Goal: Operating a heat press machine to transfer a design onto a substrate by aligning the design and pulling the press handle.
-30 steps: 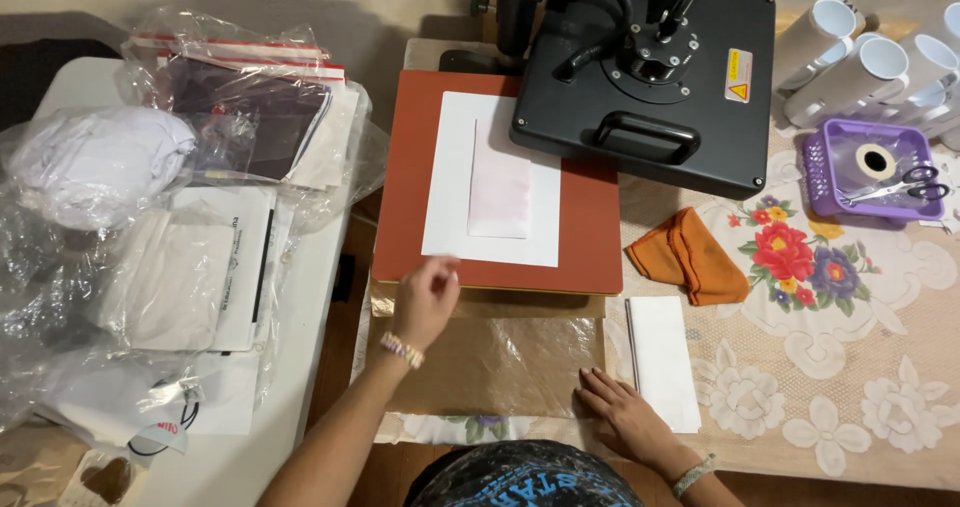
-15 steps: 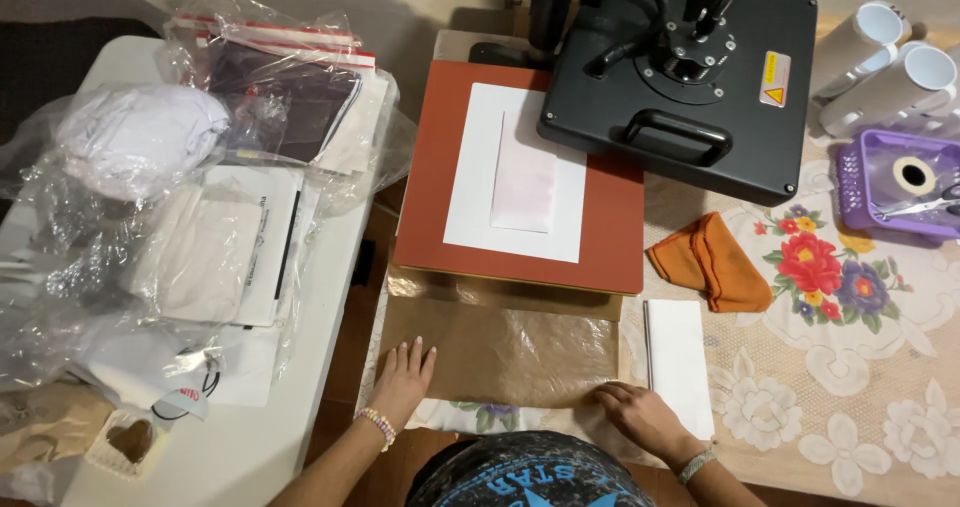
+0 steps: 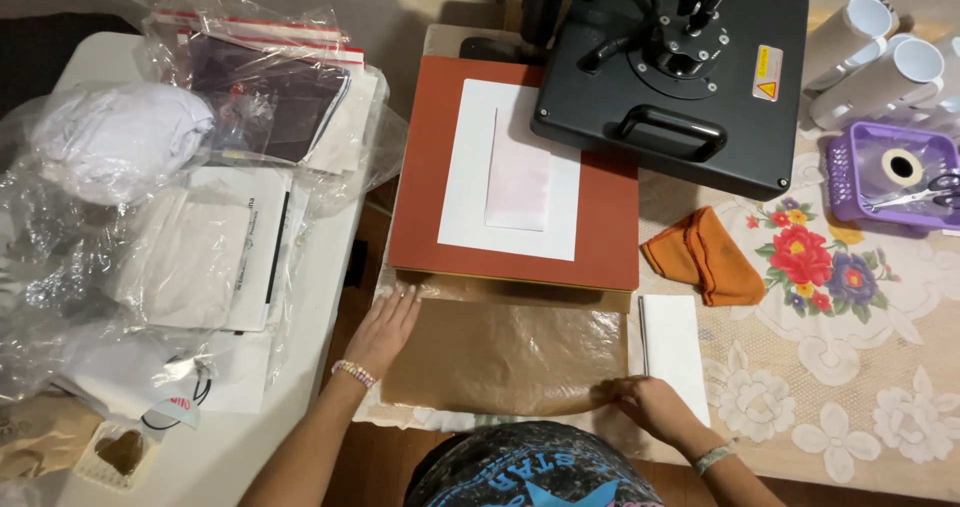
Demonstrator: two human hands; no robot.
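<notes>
Near the press's red pad (image 3: 610, 237), left hand (image 3: 383, 329) lies flat and right hand (image 3: 645, 407) pinches the brown sheet (image 3: 505, 357) (crinkly); best lifted evenly, both edges together.

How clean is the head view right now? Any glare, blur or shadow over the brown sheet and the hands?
Head view: sharp overall, with even indoor light. The brown sheet shows a soft sheen but no blown-out glare. The left hand and right hand look crisp, with no motion smear. The clear plastic bags carry bright reflections. The heat press shades the red pad slightly.
</notes>
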